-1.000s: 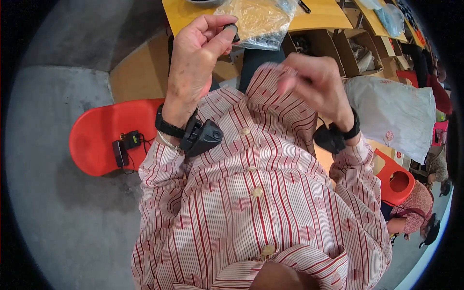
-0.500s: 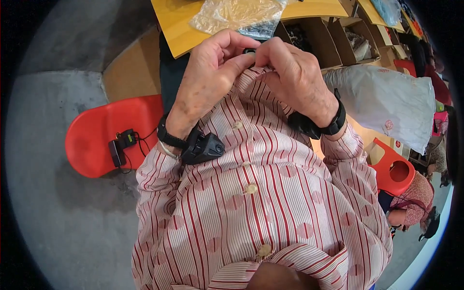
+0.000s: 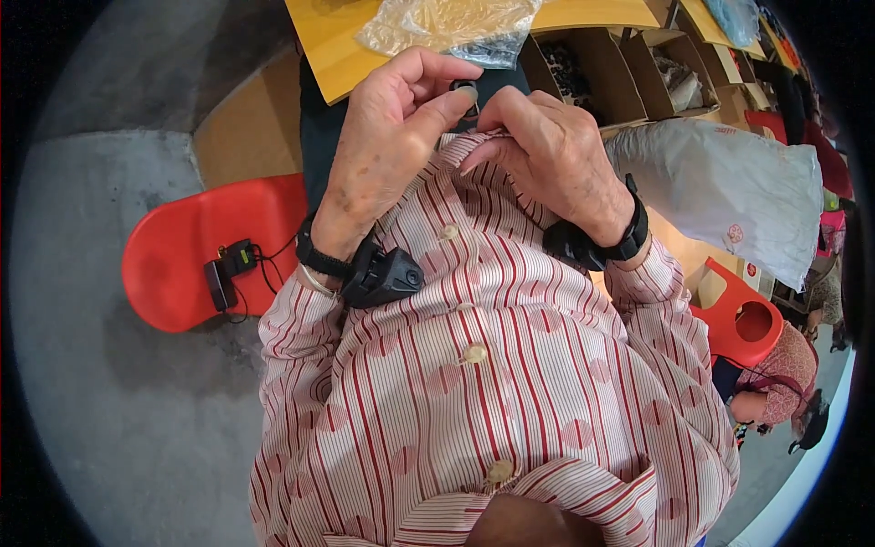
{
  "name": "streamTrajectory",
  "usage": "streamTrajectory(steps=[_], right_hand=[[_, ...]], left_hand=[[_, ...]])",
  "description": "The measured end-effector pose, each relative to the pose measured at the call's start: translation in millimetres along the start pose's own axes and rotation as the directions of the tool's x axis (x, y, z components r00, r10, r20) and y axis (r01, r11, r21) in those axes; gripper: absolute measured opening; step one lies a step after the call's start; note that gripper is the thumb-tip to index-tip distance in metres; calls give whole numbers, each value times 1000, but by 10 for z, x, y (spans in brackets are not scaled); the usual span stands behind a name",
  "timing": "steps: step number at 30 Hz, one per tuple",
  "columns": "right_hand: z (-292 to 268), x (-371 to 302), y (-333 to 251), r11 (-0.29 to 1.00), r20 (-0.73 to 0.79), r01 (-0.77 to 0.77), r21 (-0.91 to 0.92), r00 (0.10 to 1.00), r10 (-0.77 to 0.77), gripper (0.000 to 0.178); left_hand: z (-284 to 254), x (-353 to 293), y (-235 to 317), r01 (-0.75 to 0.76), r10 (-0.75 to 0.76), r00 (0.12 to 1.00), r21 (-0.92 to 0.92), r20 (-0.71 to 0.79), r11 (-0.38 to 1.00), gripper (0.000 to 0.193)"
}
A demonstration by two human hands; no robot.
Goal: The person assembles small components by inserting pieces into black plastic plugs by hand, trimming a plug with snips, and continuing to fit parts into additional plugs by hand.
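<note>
My left hand [image 3: 387, 132] pinches a small black part [image 3: 466, 89], rounded and ring-like, between thumb and forefinger. Its exact kind is too small to make out. Just right of it, my right hand [image 3: 561, 150] has its fingers curled in and its thumb pointing left, a little apart from the black part. Whatever those fingers may hold is hidden. Both hands are above the lower edge of my striped shirt [image 3: 456, 273], in front of the yellow table [image 3: 337, 55].
Clear plastic bags [image 3: 447, 27] lie on the table edge. To its right are open cardboard boxes [image 3: 620, 91] and a large white sack [image 3: 720, 191]. A red chair [image 3: 182, 264] at left bears a black device with cables [image 3: 223, 278]. Another person [image 3: 775, 383] is at far right.
My hands have drawn apart slightly. The right fingers have come off the black part and dropped a little, and more of the part shows in my left hand.
</note>
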State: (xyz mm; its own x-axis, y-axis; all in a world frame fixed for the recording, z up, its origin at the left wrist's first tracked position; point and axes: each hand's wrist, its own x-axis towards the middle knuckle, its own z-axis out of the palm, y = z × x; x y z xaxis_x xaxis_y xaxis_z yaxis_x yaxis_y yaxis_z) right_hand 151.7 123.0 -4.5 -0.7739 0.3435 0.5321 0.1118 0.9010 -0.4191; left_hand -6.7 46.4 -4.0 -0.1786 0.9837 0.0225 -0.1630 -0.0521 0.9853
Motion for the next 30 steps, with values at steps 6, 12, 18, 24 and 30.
streamTrajectory(steps=[6,12,18,24,30], right_hand=[[-1,30,14,1000,-3,17,-13,1000,-17,33],[-41,32,50,1000,10,5,3,1000,-5,37],[-122,20,65,997,124,-78,-9,989,78,46],[-76,32,161,998,168,38,-40,985,-30,50],[-64,91,142,976,293,172,-131,948,-128,51]], left_hand=[[31,-43,31,-10,9,1000,64,16,998,18],[61,-77,23,-1,0,1000,66,14,998,18],[53,-130,-3,74,-77,997,129,19,989,19],[31,-138,17,96,-104,992,117,70,988,21],[33,-187,-6,121,-122,993,53,8,991,36]])
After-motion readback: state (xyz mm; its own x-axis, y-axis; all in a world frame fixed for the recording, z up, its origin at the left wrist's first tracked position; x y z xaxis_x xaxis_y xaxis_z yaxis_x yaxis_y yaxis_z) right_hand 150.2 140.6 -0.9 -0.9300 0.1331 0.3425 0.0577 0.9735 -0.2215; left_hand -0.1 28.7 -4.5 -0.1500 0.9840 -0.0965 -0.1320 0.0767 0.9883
